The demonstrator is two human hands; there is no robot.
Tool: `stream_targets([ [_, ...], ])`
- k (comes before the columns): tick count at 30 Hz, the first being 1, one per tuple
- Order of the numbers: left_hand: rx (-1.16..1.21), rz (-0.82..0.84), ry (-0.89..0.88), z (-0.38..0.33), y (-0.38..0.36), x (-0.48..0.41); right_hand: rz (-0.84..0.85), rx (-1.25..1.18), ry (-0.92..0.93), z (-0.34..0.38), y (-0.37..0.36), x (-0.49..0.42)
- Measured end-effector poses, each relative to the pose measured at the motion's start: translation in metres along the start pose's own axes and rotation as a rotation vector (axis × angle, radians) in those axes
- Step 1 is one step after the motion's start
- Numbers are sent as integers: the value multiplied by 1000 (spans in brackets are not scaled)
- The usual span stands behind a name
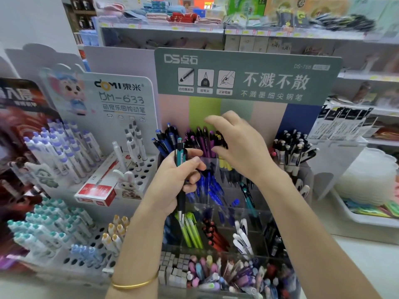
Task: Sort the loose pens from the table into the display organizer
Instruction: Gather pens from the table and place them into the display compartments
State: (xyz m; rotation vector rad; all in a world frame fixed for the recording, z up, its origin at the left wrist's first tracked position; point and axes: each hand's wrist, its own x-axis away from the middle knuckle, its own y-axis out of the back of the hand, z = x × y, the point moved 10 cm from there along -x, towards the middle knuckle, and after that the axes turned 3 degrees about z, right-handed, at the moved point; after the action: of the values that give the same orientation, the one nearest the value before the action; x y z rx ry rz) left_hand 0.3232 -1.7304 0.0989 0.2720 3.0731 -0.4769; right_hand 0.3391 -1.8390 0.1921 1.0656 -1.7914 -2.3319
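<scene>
Hemmed at frame left by Domi pen stand (121,98); gripped teal pen (179,156) in left hand (179,180); spread right hand (239,147) open above purple pens (203,141).

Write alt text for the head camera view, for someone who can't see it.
A person's left hand grips a teal pen upright while the right hand hovers open over purple pens in a clear tiered display organizer full of sorted pens.

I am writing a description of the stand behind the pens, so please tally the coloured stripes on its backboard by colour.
Pale pink stripes: 2
Lime green stripe: 1
Mint green stripe: 1
Dark blue stripe: 1
Total: 5 stripes
</scene>
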Motion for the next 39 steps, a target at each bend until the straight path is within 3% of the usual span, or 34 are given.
stream_targets([
  [3, 6, 11, 6, 1, -2, 0, -126, -26, 109, 12, 1, 6],
  [5, 13, 15, 6, 1, -3, 0, -166, -6, 48, 7, -3, 6],
  [8, 15, 20, -1, 1, -2, 1, -137, 94, -41, 0, -11, 2],
  [11, -12, 47, -23, -1, -3, 2, -50, 130, 17, 8, -19, 0],
  [18, 3, 209, -26, -3, -14, 8, -283, -363, -104, 1, 22, 14],
  [19, -5, 234, -38, -5, -16, 9, -231, -478, -108, 4, 22, 14],
  [22, -66, 305, -65, -9, -25, 13, 190, -841, -147, 27, -8, 15],
  [24, -79, 298, -36, -8, -26, 16, 297, -991, -184, 32, -19, 17],
  [30, -171, 323, 10, -7, -25, 22, 212, -1145, -285, 15, -16, 14],
  [35, -273, 407, -9, -8, -39, 24, 293, -1331, -284, 17, -23, 24],
  [39, -350, 485, 35, 6, -65, 28, 224, -1330, -330, -2, -11, 52],
])
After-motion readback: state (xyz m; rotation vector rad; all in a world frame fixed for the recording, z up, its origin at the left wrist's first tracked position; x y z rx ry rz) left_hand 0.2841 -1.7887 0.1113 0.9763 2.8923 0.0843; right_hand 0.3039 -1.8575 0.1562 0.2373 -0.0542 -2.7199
